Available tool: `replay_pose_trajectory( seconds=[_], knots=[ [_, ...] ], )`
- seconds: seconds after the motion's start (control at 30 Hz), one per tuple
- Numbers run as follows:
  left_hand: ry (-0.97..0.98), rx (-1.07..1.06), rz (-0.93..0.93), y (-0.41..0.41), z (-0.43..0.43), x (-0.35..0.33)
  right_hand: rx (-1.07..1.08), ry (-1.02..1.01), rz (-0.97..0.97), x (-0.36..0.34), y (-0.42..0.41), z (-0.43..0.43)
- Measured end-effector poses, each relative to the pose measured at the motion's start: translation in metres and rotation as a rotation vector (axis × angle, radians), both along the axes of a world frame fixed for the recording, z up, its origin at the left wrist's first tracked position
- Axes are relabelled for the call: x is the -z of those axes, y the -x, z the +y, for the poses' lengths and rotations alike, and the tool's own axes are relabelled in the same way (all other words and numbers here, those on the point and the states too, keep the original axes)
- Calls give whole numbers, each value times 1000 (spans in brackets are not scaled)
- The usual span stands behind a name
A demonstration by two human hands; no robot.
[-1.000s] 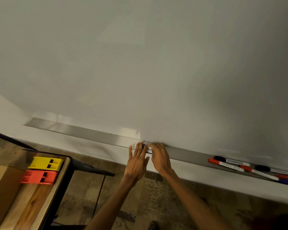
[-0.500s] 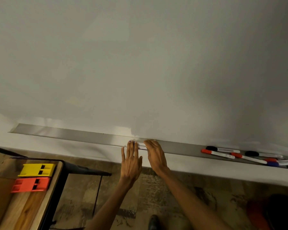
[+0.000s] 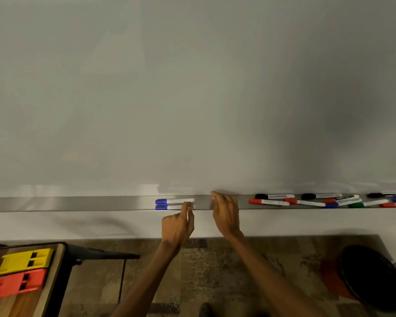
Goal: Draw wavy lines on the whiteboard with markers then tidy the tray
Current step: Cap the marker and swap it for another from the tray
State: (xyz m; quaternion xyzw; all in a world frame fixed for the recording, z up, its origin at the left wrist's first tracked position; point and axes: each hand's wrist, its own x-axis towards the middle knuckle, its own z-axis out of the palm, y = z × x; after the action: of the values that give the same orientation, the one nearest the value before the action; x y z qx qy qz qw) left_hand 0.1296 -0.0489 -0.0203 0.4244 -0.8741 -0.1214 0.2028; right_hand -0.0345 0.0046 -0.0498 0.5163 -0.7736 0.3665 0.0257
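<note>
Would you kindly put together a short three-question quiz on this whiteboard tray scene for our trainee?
1. True or false: two blue-capped white markers lie side by side on the grey metal tray.
2. Whose fingertips meet the nearer blue-capped marker: A, left hand; B, right hand?
3. Fill in: beside the yellow plastic block lies a ___ block.
Key: 1 true; 2 A; 3 red.
</note>
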Motion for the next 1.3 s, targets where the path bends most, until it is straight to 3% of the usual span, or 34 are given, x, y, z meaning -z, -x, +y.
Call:
replay_pose_trajectory(
  seconds=[0.13,0.43,0.67,0.9,1.07,1.3],
  knots=[
    [75,80,38,46,12,-18,153,25,53,-15,47,24],
    [-69,242,-25,137,52,-11,243,-63,8,-28,144,90],
    [-12,299,-43,200,85,5,269,-137,-33,-26,199,138],
    [-50,225,-164,247,103,14,226,-209,-100,-18,243,152],
    [-63,163,-254,260,105,23,25,-270,-49,-10,242,144],
    [-9,149,-234,260,90,25,-74,-335,10,-2,234,129]
  ],
)
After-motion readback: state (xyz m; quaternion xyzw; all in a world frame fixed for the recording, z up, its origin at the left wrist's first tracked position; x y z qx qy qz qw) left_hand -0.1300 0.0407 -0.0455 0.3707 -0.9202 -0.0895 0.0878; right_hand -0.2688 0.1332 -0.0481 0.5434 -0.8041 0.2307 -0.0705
